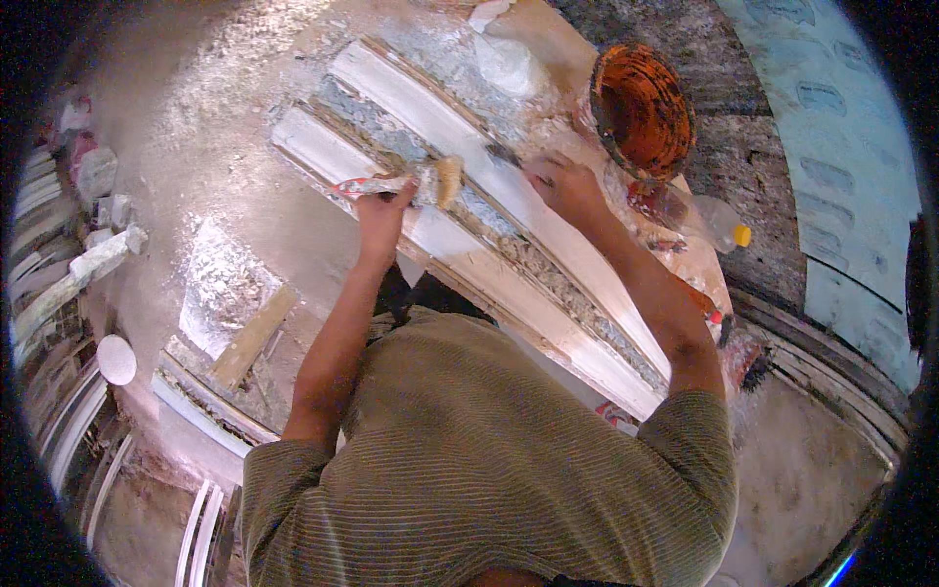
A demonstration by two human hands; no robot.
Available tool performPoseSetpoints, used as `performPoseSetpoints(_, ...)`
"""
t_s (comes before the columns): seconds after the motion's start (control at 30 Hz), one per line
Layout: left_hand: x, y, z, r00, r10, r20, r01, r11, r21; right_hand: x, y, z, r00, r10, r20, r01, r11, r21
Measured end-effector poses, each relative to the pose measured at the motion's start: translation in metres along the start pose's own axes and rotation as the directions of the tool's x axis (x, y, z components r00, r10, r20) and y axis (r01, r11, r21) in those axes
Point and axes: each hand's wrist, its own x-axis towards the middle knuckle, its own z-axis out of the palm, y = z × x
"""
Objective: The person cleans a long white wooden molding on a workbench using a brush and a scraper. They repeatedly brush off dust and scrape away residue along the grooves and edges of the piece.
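Observation:
Two long white moulding strips (430, 108) lie slantwise in front of me, one beyond the other, with crumbly grey debris between them. In my left hand (381, 217) is a wide paintbrush (448, 183), its pale bristles pointing right over the nearer strip (450, 238). Over the farther strip my right hand (567, 190) is closed, its fingers bent and slightly blurred. A small dark tip (503, 154) sticks out to the left of those fingers against the white surface; what kind of tool it is, I cannot tell.
An orange bucket (643, 112) with dark stains stands at the far right, near a clear bottle with a yellow cap (740, 236). Beyond the strips sits a whitish plastic bag (509, 67). At left are a wooden slat (252, 338), white powder (230, 274) and stacked white lengths (73, 430).

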Motion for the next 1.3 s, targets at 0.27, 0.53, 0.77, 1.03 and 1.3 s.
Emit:
performPoseSetpoints(0.27, 0.008, -0.004, 0.017, 0.987, 0.097, 0.127, -0.114, 0.984, 0.138, 0.234, -0.099, 0.066, 0.961, 0.049, -0.271, -0.052, 0.999, -0.003)
performPoseSetpoints(0.53, 0.04, 0.026, -0.009, 0.967, -0.126, 0.22, 0.074, 0.97, 0.231, 0.1, -0.046, 0.065, 0.891, 0.308, -0.333, -0.106, 0.856, 0.507)
performPoseSetpoints(0.77, 0.089, 0.039, -0.053, 0.984, -0.048, 0.174, 0.03, 0.994, 0.103, -0.075, -0.044, 0.02, 0.548, 0.836, 0.042, -0.686, 0.42, 0.595)
performPoseSetpoints(1.03, 0.136, 0.057, -0.088, 0.993, -0.025, 0.116, 0.034, 0.996, -0.078, -0.131, -0.075, 0.037, 0.381, 0.925, 0.011, -0.512, 0.201, 0.835)
performPoseSetpoints(1.3, 0.124, 0.059, -0.05, 0.976, -0.051, 0.213, 0.054, 0.999, -0.008, -0.175, -0.039, 0.051, 0.411, 0.91, -0.054, -0.499, 0.274, 0.822)
